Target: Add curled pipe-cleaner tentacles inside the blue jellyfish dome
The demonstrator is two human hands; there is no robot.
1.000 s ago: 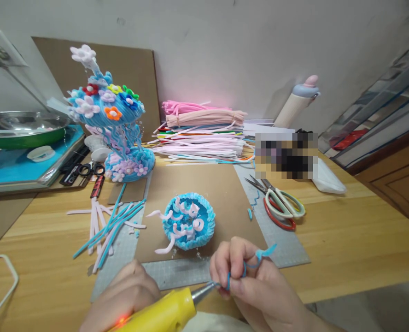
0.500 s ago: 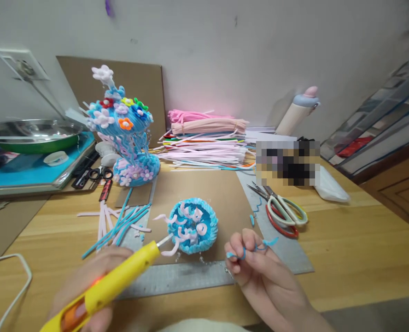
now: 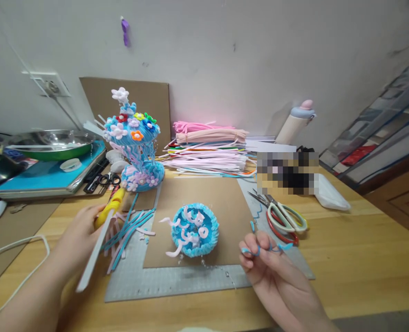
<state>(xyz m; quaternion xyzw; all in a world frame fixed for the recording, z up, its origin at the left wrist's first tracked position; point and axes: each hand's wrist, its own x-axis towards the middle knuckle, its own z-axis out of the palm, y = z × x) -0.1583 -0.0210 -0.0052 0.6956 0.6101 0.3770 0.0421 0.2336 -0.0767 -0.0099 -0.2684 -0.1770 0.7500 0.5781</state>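
My left hand (image 3: 83, 226) is closed round a yellow hot glue gun (image 3: 116, 200), held over the left of the table. A long white glue stick (image 3: 97, 253) juts from its rear towards me. Between the fingers of my right hand (image 3: 270, 258) is a thin curled blue pipe cleaner (image 3: 285, 247), its ends showing on both sides. A round blue fuzzy pipe-cleaner piece (image 3: 212, 230) sits between the hands on a cardboard sheet (image 3: 225, 193), with curly pale pink strands (image 3: 172, 252) on it. A string of clear beads (image 3: 227, 274) trails from its lower side.
A flower-covered blue pipe-cleaner model (image 3: 135, 133) stands at the back left. Behind the cardboard lie bundled pipe cleaners (image 3: 207, 159). Scissors (image 3: 283, 214) rest on the right of the grey cutting mat (image 3: 177, 281). Loose blue strips (image 3: 131, 230) lie near my left hand; a white cable (image 3: 28, 240) runs along the left.
My left hand has drawn the glue gun away from the round blue piece, to the left, and turned it. My right hand is slightly farther right with the blue pipe cleaner. The camera view has shifted.
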